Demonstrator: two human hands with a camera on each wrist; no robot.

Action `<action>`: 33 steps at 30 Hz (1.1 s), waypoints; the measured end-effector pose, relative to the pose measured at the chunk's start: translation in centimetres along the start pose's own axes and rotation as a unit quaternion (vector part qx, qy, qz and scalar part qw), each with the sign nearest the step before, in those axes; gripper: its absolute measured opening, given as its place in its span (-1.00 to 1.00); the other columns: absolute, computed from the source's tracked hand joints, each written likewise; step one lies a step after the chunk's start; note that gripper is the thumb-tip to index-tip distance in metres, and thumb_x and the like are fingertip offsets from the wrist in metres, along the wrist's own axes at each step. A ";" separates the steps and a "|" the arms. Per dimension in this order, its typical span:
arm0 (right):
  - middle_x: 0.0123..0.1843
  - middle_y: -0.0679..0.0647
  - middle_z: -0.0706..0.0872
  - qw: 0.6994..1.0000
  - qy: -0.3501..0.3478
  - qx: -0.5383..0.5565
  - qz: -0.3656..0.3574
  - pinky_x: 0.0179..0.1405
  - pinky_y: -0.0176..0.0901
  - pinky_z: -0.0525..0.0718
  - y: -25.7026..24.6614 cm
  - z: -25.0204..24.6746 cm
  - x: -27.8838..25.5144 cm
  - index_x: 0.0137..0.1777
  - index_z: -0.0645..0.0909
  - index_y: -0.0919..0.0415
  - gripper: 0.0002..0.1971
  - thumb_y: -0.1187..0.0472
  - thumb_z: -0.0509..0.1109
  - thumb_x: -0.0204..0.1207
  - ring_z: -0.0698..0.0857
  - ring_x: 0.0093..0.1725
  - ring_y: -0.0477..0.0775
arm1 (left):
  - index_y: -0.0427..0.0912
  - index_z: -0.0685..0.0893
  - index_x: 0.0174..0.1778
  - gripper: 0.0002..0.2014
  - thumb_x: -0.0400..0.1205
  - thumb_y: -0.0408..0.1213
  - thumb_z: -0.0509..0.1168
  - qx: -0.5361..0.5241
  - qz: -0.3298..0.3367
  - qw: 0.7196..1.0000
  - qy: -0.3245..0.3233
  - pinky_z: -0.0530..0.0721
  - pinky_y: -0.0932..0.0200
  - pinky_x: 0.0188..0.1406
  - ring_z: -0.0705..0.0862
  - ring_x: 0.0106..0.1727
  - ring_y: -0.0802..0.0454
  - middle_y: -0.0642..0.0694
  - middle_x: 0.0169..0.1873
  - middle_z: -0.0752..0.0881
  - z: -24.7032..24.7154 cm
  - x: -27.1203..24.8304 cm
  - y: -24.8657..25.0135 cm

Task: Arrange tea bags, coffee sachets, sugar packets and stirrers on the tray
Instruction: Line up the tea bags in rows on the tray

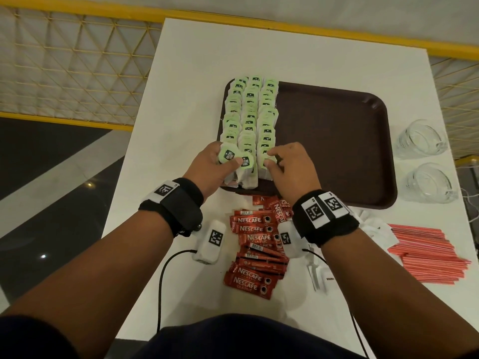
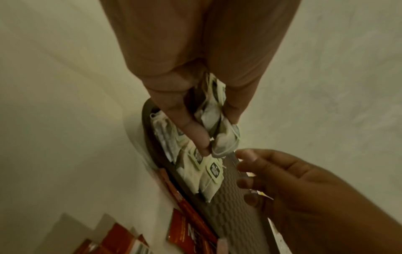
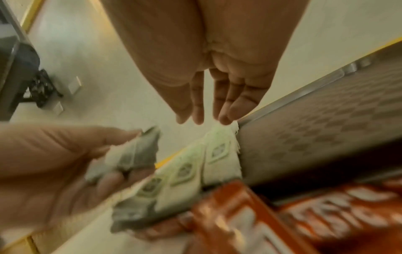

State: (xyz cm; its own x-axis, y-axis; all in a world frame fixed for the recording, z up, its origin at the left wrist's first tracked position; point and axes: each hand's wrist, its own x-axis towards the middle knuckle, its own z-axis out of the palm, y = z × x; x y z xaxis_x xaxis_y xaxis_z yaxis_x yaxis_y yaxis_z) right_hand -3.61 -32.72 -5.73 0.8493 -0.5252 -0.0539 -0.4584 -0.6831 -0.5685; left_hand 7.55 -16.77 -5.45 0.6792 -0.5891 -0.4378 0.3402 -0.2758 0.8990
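A brown tray (image 1: 334, 141) lies on the white table, with three columns of green-tagged tea bags (image 1: 250, 112) along its left side. My left hand (image 1: 225, 161) grips a small bunch of tea bags (image 1: 228, 154) just above the near left corner of the tray; the same bunch of tea bags (image 2: 226, 141) shows between thumb and fingers in the left wrist view. My right hand (image 1: 269, 158) has straight fingers (image 3: 201, 116) whose tips touch the near end of the right column (image 3: 215, 151). Red coffee sachets (image 1: 256, 244) lie in a pile on the table below the tray.
Red stirrers (image 1: 425, 255) lie in a heap at the near right. White sugar packets (image 1: 373, 229) sit partly under my right wrist. Two glass cups (image 1: 420, 141) stand right of the tray. The tray's right half is bare. A yellow railing (image 1: 77, 81) borders the table's far side.
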 end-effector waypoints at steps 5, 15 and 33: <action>-0.10 0.01 0.74 0.982 -0.097 0.161 0.030 -0.11 -0.21 0.67 -1.3 -0.9 -0.4 0.05 0.69 0.14 -0.78 0.06 0.53 0.50 0.68 -0.15 -0.08 | -0.11 0.62 0.17 -0.70 0.56 -0.25 0.50 0.039 0.013 0.999 -0.016 0.80 -0.26 -0.04 0.78 0.10 -0.18 -0.20 0.12 0.76 0.9 0.0 0.0; -0.16 0.25 0.79 0.965 -0.083 0.213 0.127 -0.32 -0.26 0.74 1.5 -0.8 -0.6 -0.03 0.65 0.26 -0.75 0.15 0.59 0.44 0.75 -0.36 -0.10 | -0.25 0.54 0.36 -0.60 0.62 -0.28 0.43 -0.014 -0.008 1.000 -0.005 0.79 -0.25 0.01 0.83 -0.02 -0.26 -0.23 0.13 0.79 0.5 -0.3 0.1; -0.17 -0.02 0.67 0.993 -0.032 0.079 0.076 -0.30 -0.31 0.52 0.7 -1.8 0.6 0.04 0.61 0.07 -0.75 -0.03 0.49 0.50 0.61 -0.21 -0.12 | -0.29 0.59 0.33 -0.68 0.64 -0.44 0.36 0.019 -0.042 0.998 -0.043 0.82 -0.04 -0.08 0.81 0.02 -0.20 -0.28 0.14 0.76 -0.1 -0.7 0.2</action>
State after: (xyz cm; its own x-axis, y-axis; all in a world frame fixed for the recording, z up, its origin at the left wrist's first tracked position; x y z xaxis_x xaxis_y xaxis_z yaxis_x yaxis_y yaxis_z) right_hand -3.84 -34.40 -4.70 0.7903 -0.5796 -0.1985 -0.5404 -0.5069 -0.6716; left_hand 7.19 -16.37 -4.97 0.5910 -0.6249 -0.5102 0.3672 -0.3547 0.8598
